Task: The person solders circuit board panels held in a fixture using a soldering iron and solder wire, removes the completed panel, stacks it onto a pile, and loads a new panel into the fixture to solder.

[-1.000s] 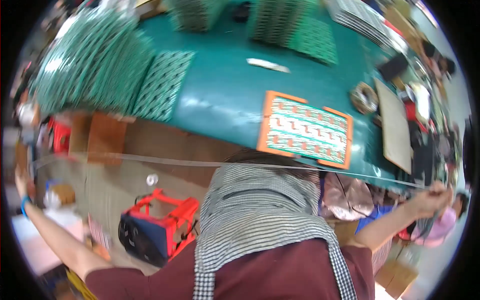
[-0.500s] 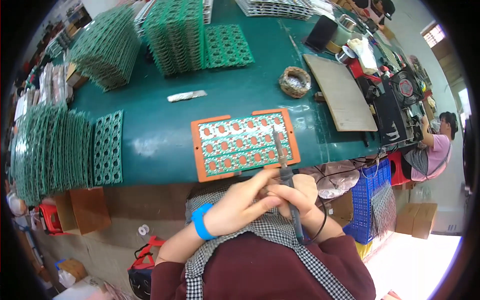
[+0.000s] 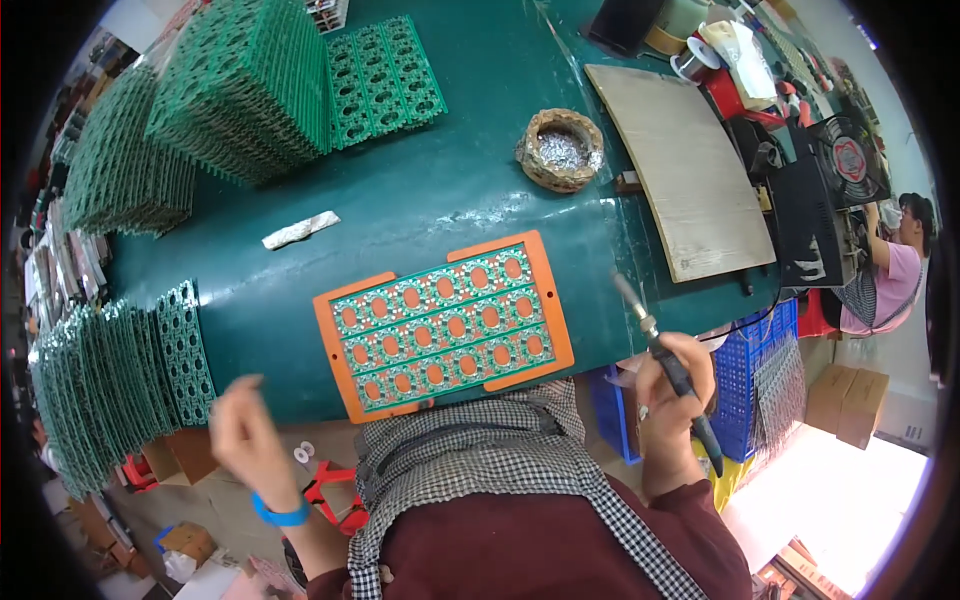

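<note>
My right hand [image 3: 677,385] is closed around a soldering iron [image 3: 648,322], held like a pen right of the board, its tip pointing up and left over the table. My left hand [image 3: 250,430], blurred by motion, is over the table's front edge at the left, near a row of upright circuit boards [image 3: 100,385]; its fingers are too smeared to read. Between my hands, an orange holder [image 3: 556,335] lies tilted on the green table, with a green circuit board panel [image 3: 440,331] set in it. The panel has rows of oval openings that show orange.
Tall stacks of green panels [image 3: 245,90] stand at the back left beside a flat panel [image 3: 385,88]. A crumpled white strip [image 3: 300,230] lies nearer. Toward the right are a rough round bowl [image 3: 532,150], a wooden board [image 3: 680,170], a solder spool [image 3: 692,62] and a fan [image 3: 848,160].
My hands have parted from together in front of the holder: the left went left, the right moved right with the soldering iron. The view has shifted too.
</note>
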Tool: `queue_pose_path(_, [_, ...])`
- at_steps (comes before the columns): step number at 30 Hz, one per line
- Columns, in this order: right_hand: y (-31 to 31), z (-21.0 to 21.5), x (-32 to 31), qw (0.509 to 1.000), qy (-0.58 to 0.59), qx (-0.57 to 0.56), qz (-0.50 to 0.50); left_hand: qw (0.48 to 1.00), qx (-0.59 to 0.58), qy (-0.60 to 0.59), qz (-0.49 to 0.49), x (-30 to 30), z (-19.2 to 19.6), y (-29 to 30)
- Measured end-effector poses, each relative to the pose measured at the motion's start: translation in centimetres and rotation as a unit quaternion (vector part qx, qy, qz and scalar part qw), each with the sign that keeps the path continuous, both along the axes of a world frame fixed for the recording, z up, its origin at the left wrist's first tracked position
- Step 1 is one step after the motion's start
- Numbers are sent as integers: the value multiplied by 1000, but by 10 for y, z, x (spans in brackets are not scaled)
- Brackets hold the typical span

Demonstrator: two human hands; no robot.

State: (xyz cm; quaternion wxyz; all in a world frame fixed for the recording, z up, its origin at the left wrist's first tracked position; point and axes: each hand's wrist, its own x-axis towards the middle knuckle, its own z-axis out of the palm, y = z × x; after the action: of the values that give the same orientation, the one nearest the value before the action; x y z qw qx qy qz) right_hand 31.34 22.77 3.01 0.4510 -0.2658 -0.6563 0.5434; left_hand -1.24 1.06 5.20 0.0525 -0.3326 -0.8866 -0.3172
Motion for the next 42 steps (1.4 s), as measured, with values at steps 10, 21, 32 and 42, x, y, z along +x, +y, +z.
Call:
queue_pose_path(10, [37,0,-30,985,-155,70,13,958,8,36,-286,74,-7,159])
queue_pose_path(21, [61,-6,-48,967,-159,196,0,950,-30,9,-312,83,-27,179])
queue_pose_path(32, [65,-6,-57,954,-175,240,43,950,-61,-21,-307,87,-25,182])
queue_pose_path(42, [48,5,-38,973,-180,145,-18,950,-59,-2,-308,90,-19,170])
